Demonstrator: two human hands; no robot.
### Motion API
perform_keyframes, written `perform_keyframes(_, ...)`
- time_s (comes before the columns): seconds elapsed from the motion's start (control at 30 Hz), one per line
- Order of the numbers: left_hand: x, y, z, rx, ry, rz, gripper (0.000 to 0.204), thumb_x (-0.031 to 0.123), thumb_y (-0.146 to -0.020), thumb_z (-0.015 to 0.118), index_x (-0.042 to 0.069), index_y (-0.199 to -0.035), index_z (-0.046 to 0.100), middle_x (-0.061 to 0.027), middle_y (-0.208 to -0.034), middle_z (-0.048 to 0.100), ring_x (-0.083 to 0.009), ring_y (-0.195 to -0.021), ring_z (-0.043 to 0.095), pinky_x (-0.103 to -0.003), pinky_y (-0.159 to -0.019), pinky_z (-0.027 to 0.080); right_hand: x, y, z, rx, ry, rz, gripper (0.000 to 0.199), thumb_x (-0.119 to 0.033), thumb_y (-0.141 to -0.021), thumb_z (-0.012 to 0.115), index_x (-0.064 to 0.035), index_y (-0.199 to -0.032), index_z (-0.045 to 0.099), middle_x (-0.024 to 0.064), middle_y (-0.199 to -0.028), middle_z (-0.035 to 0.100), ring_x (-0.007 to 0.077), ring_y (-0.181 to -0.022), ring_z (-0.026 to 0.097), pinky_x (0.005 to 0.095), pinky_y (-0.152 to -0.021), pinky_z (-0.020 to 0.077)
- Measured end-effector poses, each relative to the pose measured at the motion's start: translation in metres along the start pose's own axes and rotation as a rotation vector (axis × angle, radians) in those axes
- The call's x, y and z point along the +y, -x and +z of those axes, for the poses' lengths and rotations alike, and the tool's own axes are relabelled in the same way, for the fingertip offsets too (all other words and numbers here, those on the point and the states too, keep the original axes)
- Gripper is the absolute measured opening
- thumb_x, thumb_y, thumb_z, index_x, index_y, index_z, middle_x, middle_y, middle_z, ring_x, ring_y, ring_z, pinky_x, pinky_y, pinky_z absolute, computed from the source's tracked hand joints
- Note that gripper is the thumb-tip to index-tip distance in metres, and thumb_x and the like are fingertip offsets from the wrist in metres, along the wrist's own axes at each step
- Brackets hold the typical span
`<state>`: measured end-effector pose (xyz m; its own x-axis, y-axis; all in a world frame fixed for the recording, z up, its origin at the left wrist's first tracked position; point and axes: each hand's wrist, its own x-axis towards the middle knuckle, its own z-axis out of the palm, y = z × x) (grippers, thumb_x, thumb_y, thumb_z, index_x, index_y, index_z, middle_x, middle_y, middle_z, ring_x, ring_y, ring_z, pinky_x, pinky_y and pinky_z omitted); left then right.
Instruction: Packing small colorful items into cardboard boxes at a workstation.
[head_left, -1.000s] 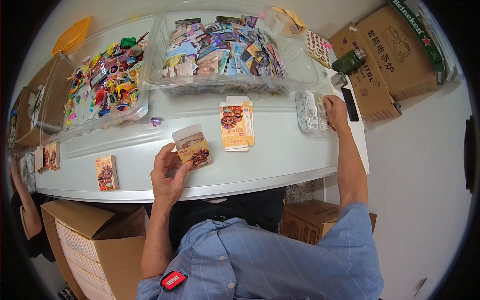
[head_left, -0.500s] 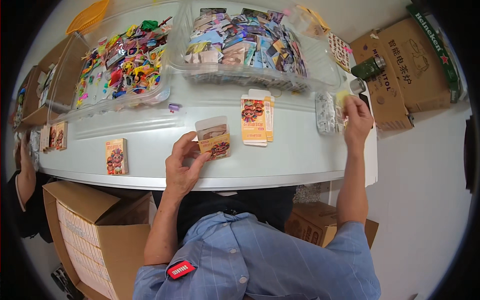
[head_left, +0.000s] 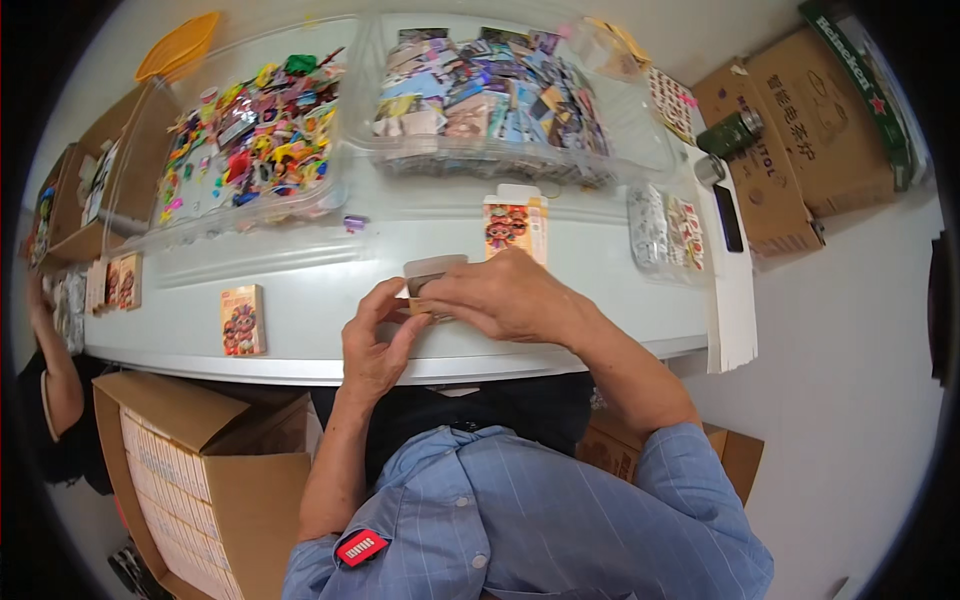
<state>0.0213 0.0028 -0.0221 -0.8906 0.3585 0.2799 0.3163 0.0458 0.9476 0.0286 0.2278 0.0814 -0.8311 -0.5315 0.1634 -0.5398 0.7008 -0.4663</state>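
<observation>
My left hand [head_left: 372, 345] grips a small orange card box [head_left: 437, 266] by its left side, thumb in front, above the near part of the table. The box's top flap stands up. Over the box's mouth, my right hand [head_left: 520, 295] has its fingers closed together at the opening; whatever they hold is hidden. Just beyond lie flat orange boxes [head_left: 507, 226] with printed cartoon figures, partly covered by my right hand. A closed box of the same kind [head_left: 242, 322] stands to the left near the table's front edge.
Clear plastic bins of colourful trinkets [head_left: 255, 135] and of picture cards [head_left: 490, 95] stand at the back. A clear tray [head_left: 665, 235] of small packets is at the right, beside a phone [head_left: 729, 218]. At far left another person's arm [head_left: 62, 375] reaches in.
My right hand has come from the clear tray at the right to the mouth of the box. My left hand still holds the box in about the same place.
</observation>
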Motion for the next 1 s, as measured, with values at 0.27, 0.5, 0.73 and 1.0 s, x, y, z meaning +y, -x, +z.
perform_keyframes(0.27,-0.001,0.002,-0.004,-0.004,-0.004,-0.048,0.060,-0.001,-0.086,0.078,0.004,-0.138,0.050,-0.0152,-0.102,0.073,-0.0203,-0.090,0.072,-0.032,-0.078,0.057,0.000,0.036,-0.028,0.514,-0.130,0.126,0.034,-0.003,-0.081,0.079,-0.0091,-0.113,0.071,0.0106,-0.113,0.070,0.0208,-0.078,0.070,0.0292,-0.061,0.0568)
perform_keyframes(0.5,0.003,-0.003,-0.001,-0.023,0.008,-0.073,0.063,-0.004,-0.087,0.077,0.005,-0.142,0.048,-0.0124,-0.102,0.072,-0.0180,-0.091,0.070,-0.031,-0.083,0.057,0.134,0.178,-0.090,0.693,0.081,0.711,0.024,-0.003,-0.091,0.068,0.0004,-0.115,0.070,0.0095,-0.101,0.071,0.0128,-0.073,0.062,0.0271,-0.070,0.0523)
perform_keyframes(0.73,0.000,-0.003,-0.001,0.015,0.026,-0.094,0.064,-0.002,-0.085,0.079,0.005,-0.141,0.048,-0.0141,-0.105,0.074,-0.0172,-0.088,0.070,-0.031,-0.079,0.057,0.173,0.202,-0.098,0.149,0.243,0.951,0.035,-0.008,-0.082,0.070,0.0007,-0.116,0.068,0.0235,-0.108,0.071,0.0364,-0.104,0.068,0.0421,-0.090,0.0530)
perform_keyframes(1.0,0.001,-0.003,0.001,0.020,0.064,-0.100,0.064,-0.001,-0.086,0.079,0.005,-0.142,0.048,-0.0148,-0.107,0.073,-0.0173,-0.090,0.070,-0.031,-0.080,0.057,0.175,0.200,-0.100,0.161,0.125,1.025,0.014,-0.005,-0.081,0.069,0.0021,-0.092,0.066,0.0190,-0.089,0.070,0.0331,-0.081,0.068,0.0415,-0.077,0.0526)
